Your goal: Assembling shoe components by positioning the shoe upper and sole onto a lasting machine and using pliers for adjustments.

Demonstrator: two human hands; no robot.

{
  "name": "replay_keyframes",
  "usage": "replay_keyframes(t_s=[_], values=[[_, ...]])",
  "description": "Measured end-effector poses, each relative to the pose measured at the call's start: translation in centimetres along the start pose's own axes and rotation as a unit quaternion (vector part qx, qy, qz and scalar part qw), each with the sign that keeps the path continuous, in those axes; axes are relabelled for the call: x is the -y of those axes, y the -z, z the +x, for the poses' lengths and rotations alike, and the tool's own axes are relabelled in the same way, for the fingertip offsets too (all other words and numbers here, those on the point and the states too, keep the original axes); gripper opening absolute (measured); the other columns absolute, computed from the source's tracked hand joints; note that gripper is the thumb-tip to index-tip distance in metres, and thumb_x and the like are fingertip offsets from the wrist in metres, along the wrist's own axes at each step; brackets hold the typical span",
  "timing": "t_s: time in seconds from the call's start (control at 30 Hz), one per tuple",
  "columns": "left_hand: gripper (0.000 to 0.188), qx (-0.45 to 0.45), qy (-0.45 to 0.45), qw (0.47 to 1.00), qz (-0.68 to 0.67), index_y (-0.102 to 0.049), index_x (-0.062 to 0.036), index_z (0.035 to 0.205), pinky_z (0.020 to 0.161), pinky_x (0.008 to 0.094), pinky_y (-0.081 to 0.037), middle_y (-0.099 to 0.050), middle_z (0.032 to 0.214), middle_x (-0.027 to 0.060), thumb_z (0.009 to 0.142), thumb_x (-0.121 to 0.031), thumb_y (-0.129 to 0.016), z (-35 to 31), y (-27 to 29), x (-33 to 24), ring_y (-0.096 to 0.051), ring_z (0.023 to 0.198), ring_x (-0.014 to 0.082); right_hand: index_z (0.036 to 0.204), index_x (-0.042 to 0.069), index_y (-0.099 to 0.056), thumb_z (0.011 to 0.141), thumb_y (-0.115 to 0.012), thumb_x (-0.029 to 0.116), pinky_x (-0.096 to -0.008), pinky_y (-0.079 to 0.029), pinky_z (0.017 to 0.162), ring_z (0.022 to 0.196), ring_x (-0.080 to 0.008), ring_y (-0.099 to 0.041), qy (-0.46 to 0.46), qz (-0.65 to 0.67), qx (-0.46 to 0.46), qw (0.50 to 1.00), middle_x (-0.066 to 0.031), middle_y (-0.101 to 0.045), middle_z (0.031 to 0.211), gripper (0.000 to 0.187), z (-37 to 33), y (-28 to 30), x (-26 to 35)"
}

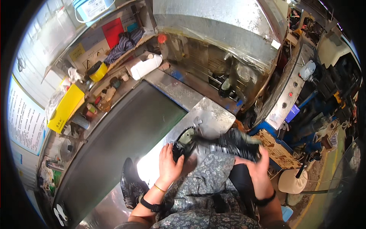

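Observation:
My left hand (170,163) is closed on the edge of a black boot (177,151), fingers on one side and thumb on the other. The boot's opening shows a pale green inside. In my right hand (258,166) is the end of a black, boot-like piece (238,144), smeared by motion above my lap. Whether this piece and the boot are joined, I cannot tell. Another glossy black boot (132,185) stands left of my left forearm, on the metal table edge beside the belt. A flowered apron (213,171) covers my lap.
A dark conveyor belt (126,129) runs from lower left toward a metal hood (213,23). A shelf at left holds a yellow box (66,107), a white jug (145,65) and small bottles. At right stand a control panel (288,91) with buttons and a cream canister (292,181).

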State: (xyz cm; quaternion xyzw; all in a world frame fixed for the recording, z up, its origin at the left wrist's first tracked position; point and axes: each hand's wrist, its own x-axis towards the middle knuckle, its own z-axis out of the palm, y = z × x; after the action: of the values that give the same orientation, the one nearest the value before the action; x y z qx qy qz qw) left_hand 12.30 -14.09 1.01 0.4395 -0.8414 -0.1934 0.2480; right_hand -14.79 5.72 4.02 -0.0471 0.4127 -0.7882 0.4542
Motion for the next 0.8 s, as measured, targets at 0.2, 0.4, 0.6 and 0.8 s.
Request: replay_keyframes(t_s=[0.2,0.4,0.6,0.8], values=[[0.092,0.105,0.069,0.992,0.022,-0.033,0.0043,0.138,0.095,0.0454,-0.045,-0.060,0.115,0.0268,0.073,-0.045,-0.075,2.4,-2.0,1.5,-0.058,0.108,0.0422,0.119,-0.002,-0.056,0.081,-0.075,0.023,-0.0310,-0.046,0.089,0.096,-0.0147,-0.058,0.269,-0.223,0.018,0.937,-0.0079,-0.063,0.107,0.049,23.4,-9.9,-5.9],[0.043,0.089,0.321,0.812,-0.479,-0.056,0.0024,0.114,0.075,0.0364,-0.055,-0.068,0.094,0.0099,0.083,-0.023,-0.071,3.0,-0.8,0.4,-0.067,0.083,0.0226,0.129,0.001,-0.051,0.088,-0.071,0.024,-0.0340,-0.051,0.085,0.095,-0.0191,-0.063,0.160,-0.413,0.164,0.881,-0.0090,-0.065,0.105,0.051,16.5,-9.1,-10.4],[0.071,0.198,0.244,0.679,-0.663,-0.025,0.0021,0.145,0.110,0.0378,-0.032,-0.050,0.134,0.0148,0.092,-0.022,-0.065,-0.2,-0.9,-10.2,-0.045,0.126,0.0264,0.153,0.003,-0.017,0.075,-0.070,0.004,-0.0325,-0.040,0.103,0.132,-0.0222,-0.042,-0.086,-0.140,0.142,0.976,-0.0139,-0.034,0.151,0.094,-1.7,-6.3,-4.8],[0.072,0.367,-0.208,0.817,-0.394,-0.025,0.0021,0.147,0.102,0.0351,-0.044,-0.050,0.138,0.0170,0.087,0.003,-0.065,-3.3,-0.4,-11.4,-0.056,0.121,0.0249,0.148,-0.001,-0.031,0.066,-0.072,-0.002,-0.0324,-0.033,0.110,0.131,-0.0222,-0.046,0.305,-0.437,-0.075,0.843,-0.0145,-0.043,0.146,0.092,-5.8,4.3,14.4]])
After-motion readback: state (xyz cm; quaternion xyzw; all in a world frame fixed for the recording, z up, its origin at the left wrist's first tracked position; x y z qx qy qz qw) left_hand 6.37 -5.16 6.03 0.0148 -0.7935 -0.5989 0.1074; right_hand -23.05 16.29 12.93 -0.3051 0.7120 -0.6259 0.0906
